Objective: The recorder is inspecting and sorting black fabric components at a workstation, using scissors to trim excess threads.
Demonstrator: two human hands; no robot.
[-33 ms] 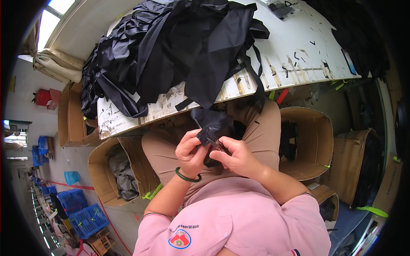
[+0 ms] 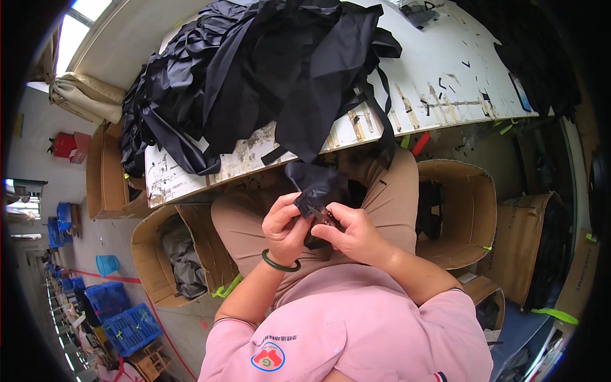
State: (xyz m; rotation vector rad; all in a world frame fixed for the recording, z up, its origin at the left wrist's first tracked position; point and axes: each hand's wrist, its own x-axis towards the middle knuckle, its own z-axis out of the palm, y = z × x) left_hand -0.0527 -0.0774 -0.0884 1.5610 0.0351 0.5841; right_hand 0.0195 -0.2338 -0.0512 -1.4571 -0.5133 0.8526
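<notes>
Over my lap, my left hand (image 2: 283,227) pinches the edge of a piece of black fabric (image 2: 317,184), fingers closed. A dark green bangle (image 2: 280,262) circles that wrist. Close beside it, my right hand (image 2: 351,230) is closed around small snips (image 2: 326,218), mostly hidden by the fingers, their tip against the cloth. The fabric hangs just below the near table edge. Above it, a large heap of black fabric pieces (image 2: 254,83) covers the left part of the white table (image 2: 445,70), some strips drooping over the edge.
Cardboard boxes stand on both sides of my legs: one with grey cloth (image 2: 182,261) at left, an open box (image 2: 468,216) at right holding dark material. Black scraps and tape strips lie on the table. Blue crates (image 2: 130,330) stand on the floor at far left.
The snips' tip has shifted slightly at the fabric between my fingers. Both hands stay in the same place.
</notes>
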